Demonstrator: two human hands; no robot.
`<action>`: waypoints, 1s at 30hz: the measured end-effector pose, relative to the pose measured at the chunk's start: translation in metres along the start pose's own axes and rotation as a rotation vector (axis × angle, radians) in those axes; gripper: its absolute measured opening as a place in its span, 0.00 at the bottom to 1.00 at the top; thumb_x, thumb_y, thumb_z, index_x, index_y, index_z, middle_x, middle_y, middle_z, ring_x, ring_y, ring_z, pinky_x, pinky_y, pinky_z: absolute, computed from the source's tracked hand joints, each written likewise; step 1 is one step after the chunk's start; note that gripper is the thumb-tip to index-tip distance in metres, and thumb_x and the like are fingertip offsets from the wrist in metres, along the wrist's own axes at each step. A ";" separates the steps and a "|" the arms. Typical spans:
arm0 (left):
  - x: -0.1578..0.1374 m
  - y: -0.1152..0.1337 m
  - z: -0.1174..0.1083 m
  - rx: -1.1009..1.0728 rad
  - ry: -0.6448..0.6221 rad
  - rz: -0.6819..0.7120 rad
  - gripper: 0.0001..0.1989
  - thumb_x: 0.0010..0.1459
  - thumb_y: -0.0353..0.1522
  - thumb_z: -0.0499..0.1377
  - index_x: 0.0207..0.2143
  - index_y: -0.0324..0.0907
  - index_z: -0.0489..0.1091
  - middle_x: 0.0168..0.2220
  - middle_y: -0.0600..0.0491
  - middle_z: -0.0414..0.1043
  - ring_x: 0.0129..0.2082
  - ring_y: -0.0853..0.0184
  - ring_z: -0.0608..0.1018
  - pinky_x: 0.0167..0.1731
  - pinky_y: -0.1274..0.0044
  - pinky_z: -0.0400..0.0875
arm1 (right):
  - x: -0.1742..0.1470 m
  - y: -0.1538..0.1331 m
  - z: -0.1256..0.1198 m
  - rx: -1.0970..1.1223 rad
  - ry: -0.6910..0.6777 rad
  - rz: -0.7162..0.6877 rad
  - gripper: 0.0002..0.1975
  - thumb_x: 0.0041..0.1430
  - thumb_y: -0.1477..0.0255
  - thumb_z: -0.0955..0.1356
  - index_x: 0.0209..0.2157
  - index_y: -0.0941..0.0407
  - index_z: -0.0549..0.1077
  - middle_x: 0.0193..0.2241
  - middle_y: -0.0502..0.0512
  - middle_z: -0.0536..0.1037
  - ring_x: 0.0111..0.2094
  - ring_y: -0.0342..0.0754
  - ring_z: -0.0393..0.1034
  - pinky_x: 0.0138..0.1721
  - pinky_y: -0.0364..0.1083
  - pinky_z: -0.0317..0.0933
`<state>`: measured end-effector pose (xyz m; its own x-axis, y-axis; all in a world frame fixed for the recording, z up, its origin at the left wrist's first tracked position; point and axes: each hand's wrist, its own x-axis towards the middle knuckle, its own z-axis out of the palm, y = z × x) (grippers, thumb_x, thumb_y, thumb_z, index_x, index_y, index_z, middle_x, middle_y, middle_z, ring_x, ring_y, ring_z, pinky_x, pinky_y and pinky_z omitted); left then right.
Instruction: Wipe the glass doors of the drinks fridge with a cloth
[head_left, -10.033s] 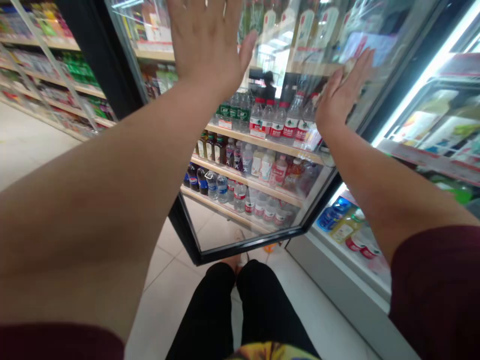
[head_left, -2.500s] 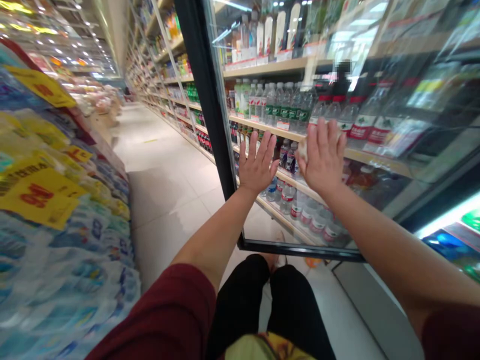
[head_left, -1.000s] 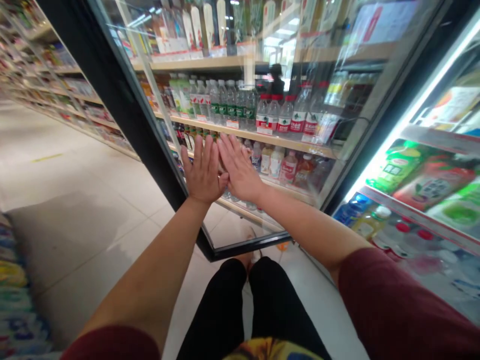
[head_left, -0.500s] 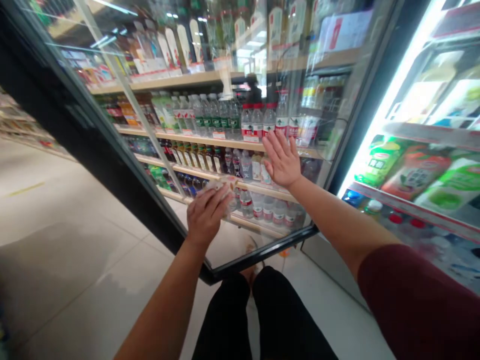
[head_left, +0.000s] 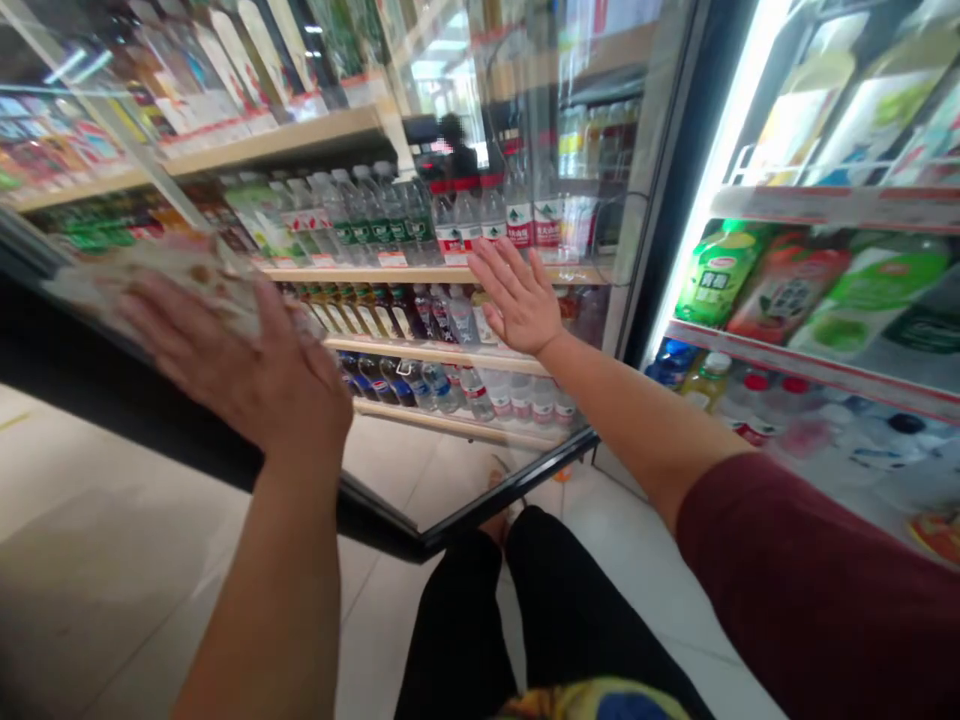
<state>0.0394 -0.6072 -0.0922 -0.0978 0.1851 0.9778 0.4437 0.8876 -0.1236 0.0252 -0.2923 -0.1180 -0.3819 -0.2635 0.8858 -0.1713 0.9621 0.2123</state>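
Note:
My left hand (head_left: 247,360) is at the left side of the glass door (head_left: 405,450), its fingers laid over a pale patterned cloth (head_left: 187,262). The cloth lies by the black door frame (head_left: 379,525), partly hidden under the fingers and slightly blurred. My right hand (head_left: 517,300) rests flat against the pane, fingers stretched out and holding nothing. Both arms reach forward, the right one in a dark red sleeve.
Through the glass show shelves (head_left: 420,275) with rows of bottled drinks. At the right is a lit cooler with a shelf edge (head_left: 825,385) and bottles such as a green one (head_left: 716,270). Pale floor tiles (head_left: 97,540) spread at the lower left.
My left hand has moved left and up with the cloth, from the lower pane toward the left frame, and looks larger. My right hand stays on the glass as the view shifts.

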 end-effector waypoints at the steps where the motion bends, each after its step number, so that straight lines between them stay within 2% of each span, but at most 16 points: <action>1: -0.004 0.001 -0.004 0.026 -0.016 -0.044 0.35 0.72 0.31 0.55 0.78 0.45 0.52 0.79 0.35 0.40 0.78 0.37 0.46 0.70 0.41 0.49 | 0.000 0.000 0.000 -0.001 0.003 0.000 0.32 0.78 0.59 0.48 0.77 0.49 0.55 0.77 0.49 0.55 0.80 0.53 0.42 0.81 0.63 0.36; 4: -0.054 0.009 -0.009 0.043 -0.124 -0.146 0.35 0.74 0.33 0.53 0.79 0.41 0.50 0.77 0.32 0.47 0.77 0.35 0.48 0.69 0.38 0.50 | 0.000 0.001 0.002 -0.001 0.019 -0.003 0.33 0.78 0.60 0.47 0.78 0.49 0.54 0.77 0.51 0.56 0.79 0.53 0.45 0.80 0.63 0.36; 6: -0.093 0.010 -0.008 0.016 -0.203 -0.118 0.32 0.73 0.33 0.54 0.76 0.36 0.57 0.73 0.27 0.53 0.76 0.32 0.51 0.66 0.35 0.55 | 0.000 0.002 0.004 -0.005 0.033 -0.010 0.33 0.78 0.59 0.46 0.78 0.51 0.54 0.77 0.52 0.56 0.79 0.53 0.46 0.80 0.63 0.35; 8: -0.109 0.005 -0.006 0.004 -0.230 -0.100 0.29 0.73 0.34 0.55 0.73 0.35 0.63 0.71 0.26 0.58 0.75 0.31 0.54 0.65 0.36 0.57 | 0.001 0.003 0.006 -0.005 0.042 -0.019 0.34 0.78 0.59 0.46 0.78 0.51 0.53 0.77 0.52 0.56 0.79 0.52 0.46 0.81 0.63 0.34; 10: -0.092 -0.003 -0.006 0.009 -0.207 -0.095 0.31 0.73 0.35 0.54 0.75 0.36 0.59 0.73 0.29 0.54 0.76 0.33 0.52 0.68 0.37 0.53 | 0.001 0.004 0.007 0.005 0.046 -0.020 0.34 0.78 0.58 0.46 0.78 0.50 0.54 0.77 0.51 0.56 0.79 0.52 0.45 0.81 0.62 0.32; 12: -0.057 -0.010 -0.007 0.017 -0.160 -0.086 0.35 0.73 0.35 0.52 0.78 0.36 0.50 0.77 0.30 0.46 0.77 0.36 0.47 0.71 0.39 0.47 | 0.001 0.004 0.008 0.019 0.049 -0.013 0.34 0.78 0.57 0.46 0.78 0.51 0.54 0.77 0.52 0.56 0.79 0.52 0.45 0.81 0.62 0.31; 14: -0.026 -0.012 -0.009 0.018 -0.113 -0.080 0.36 0.73 0.35 0.50 0.79 0.34 0.47 0.77 0.29 0.42 0.78 0.37 0.46 0.72 0.41 0.45 | 0.000 0.004 0.009 0.031 0.049 -0.006 0.35 0.78 0.56 0.45 0.78 0.52 0.53 0.77 0.53 0.56 0.79 0.53 0.44 0.81 0.62 0.30; 16: -0.022 -0.006 -0.009 0.008 -0.098 -0.105 0.35 0.74 0.35 0.50 0.78 0.34 0.47 0.77 0.28 0.41 0.78 0.38 0.45 0.72 0.41 0.44 | 0.000 0.005 0.010 0.036 0.052 -0.005 0.36 0.78 0.55 0.44 0.78 0.52 0.52 0.77 0.53 0.56 0.80 0.53 0.44 0.80 0.63 0.30; 19: -0.069 0.013 -0.005 -0.089 -0.183 -0.157 0.31 0.75 0.34 0.52 0.76 0.34 0.56 0.76 0.28 0.47 0.79 0.41 0.42 0.73 0.40 0.41 | -0.001 0.006 0.011 0.033 0.060 -0.012 0.36 0.78 0.55 0.43 0.78 0.50 0.53 0.77 0.51 0.56 0.80 0.52 0.44 0.81 0.62 0.30; 21: -0.111 0.024 -0.001 -0.148 -0.258 -0.130 0.23 0.75 0.34 0.52 0.66 0.35 0.71 0.69 0.28 0.63 0.77 0.41 0.52 0.72 0.40 0.49 | -0.001 0.007 0.011 0.040 0.052 -0.011 0.36 0.78 0.54 0.43 0.78 0.50 0.54 0.77 0.51 0.57 0.80 0.53 0.44 0.81 0.62 0.30; 23: -0.133 0.028 0.002 -0.184 -0.317 -0.104 0.19 0.74 0.35 0.54 0.59 0.36 0.76 0.63 0.29 0.71 0.75 0.41 0.60 0.71 0.42 0.55 | -0.001 0.007 0.010 0.055 0.030 -0.004 0.37 0.77 0.53 0.44 0.78 0.52 0.54 0.76 0.52 0.57 0.80 0.54 0.43 0.81 0.63 0.30; 24: -0.133 0.028 0.002 -0.189 -0.328 -0.098 0.19 0.73 0.35 0.54 0.59 0.35 0.76 0.63 0.30 0.71 0.75 0.41 0.60 0.71 0.42 0.55 | -0.001 0.007 0.009 0.062 0.018 0.003 0.37 0.77 0.53 0.44 0.78 0.52 0.54 0.76 0.53 0.57 0.80 0.54 0.43 0.81 0.64 0.30; 26: -0.106 0.021 0.001 -0.183 -0.321 -0.093 0.24 0.73 0.36 0.54 0.65 0.34 0.71 0.69 0.31 0.64 0.77 0.41 0.53 0.73 0.41 0.48 | 0.000 0.006 0.005 0.074 -0.006 0.020 0.37 0.77 0.54 0.44 0.77 0.52 0.55 0.76 0.53 0.57 0.80 0.55 0.43 0.81 0.64 0.31; 28: -0.059 0.010 -0.003 -0.167 -0.292 -0.095 0.31 0.74 0.38 0.52 0.74 0.33 0.58 0.76 0.34 0.49 0.79 0.43 0.43 0.76 0.43 0.37 | 0.001 0.004 0.000 0.082 -0.026 0.037 0.37 0.77 0.54 0.44 0.77 0.52 0.57 0.76 0.53 0.58 0.80 0.55 0.43 0.81 0.64 0.33; 30: -0.011 0.001 -0.008 -0.140 -0.196 -0.177 0.39 0.75 0.42 0.48 0.78 0.28 0.43 0.79 0.33 0.29 0.79 0.43 0.35 0.77 0.46 0.33 | 0.001 0.002 -0.003 0.082 -0.041 0.047 0.37 0.77 0.54 0.45 0.77 0.51 0.57 0.76 0.53 0.58 0.80 0.55 0.44 0.81 0.64 0.34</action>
<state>0.0476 -0.6117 -0.1017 -0.3486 0.1222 0.9293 0.5217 0.8490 0.0841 0.0276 -0.2904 -0.1150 -0.4275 -0.2224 0.8762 -0.2251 0.9649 0.1350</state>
